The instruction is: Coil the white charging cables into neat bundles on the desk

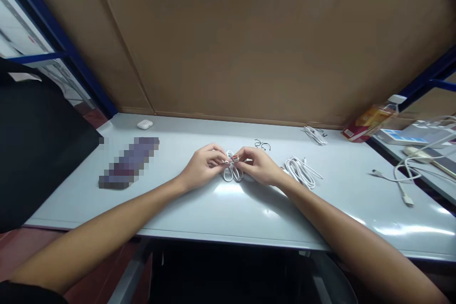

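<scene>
My left hand (pixel 203 166) and my right hand (pixel 258 165) meet at the middle of a pale grey table (pixel 228 209). Both pinch a small coiled white cable (pixel 232 171) between their fingertips, and the coil rests on the table between them. A plug end with a reddish tip shows at the fingertips. Just right of my right hand lies a second coiled white cable (pixel 301 171). A third coiled white cable (pixel 315 134) lies farther back.
A white earbud case (pixel 144 124) sits at the back left, near a blurred-out object (pixel 128 162). Small black twist ties (pixel 262 145) lie behind my hands. A loose white cable (pixel 404 178), a red-and-yellow packet (pixel 368 123) and boxes are at right. Brown cardboard (pixel 249 38) walls the back.
</scene>
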`<state>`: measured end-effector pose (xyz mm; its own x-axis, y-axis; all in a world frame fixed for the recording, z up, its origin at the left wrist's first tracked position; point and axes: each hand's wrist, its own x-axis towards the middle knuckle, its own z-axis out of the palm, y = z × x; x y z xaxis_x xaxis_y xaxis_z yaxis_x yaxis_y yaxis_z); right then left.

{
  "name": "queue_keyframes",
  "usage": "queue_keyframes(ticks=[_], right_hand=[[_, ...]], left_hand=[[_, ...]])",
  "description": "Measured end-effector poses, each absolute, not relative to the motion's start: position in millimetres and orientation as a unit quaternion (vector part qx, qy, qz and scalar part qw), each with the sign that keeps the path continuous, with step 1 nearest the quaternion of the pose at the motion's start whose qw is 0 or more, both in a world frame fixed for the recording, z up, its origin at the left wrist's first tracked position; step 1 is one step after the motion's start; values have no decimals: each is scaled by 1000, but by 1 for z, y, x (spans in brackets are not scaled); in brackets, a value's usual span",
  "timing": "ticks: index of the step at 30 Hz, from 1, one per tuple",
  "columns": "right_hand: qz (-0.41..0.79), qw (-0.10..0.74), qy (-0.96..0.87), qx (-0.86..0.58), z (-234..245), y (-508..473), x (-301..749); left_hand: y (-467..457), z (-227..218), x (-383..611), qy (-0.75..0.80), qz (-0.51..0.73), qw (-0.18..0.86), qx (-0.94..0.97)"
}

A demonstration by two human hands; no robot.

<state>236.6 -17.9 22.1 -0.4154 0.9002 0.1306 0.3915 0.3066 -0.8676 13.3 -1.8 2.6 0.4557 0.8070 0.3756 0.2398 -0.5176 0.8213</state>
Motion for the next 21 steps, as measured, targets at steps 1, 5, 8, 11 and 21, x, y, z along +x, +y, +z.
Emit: queue_keyframes(ticks=[1, 5, 8, 11, 21], right_hand=[[386, 328, -747, -430, 19, -17, 237], [361, 351, -766, -399, 13, -17, 239], [358, 357, -768, -393, 13, -17, 240], [354, 353, -771, -394, 14, -17, 239], [349, 378, -739, -435, 25, -14, 245]], left_hand=[[-3, 3, 13, 324, 403, 328, 790], [-4, 2, 13, 283, 415, 275, 820], [-3, 1, 12, 272, 414, 269, 826], [-2, 1, 11, 266, 417, 269, 827], [4, 7, 10, 361, 404, 384, 748]])
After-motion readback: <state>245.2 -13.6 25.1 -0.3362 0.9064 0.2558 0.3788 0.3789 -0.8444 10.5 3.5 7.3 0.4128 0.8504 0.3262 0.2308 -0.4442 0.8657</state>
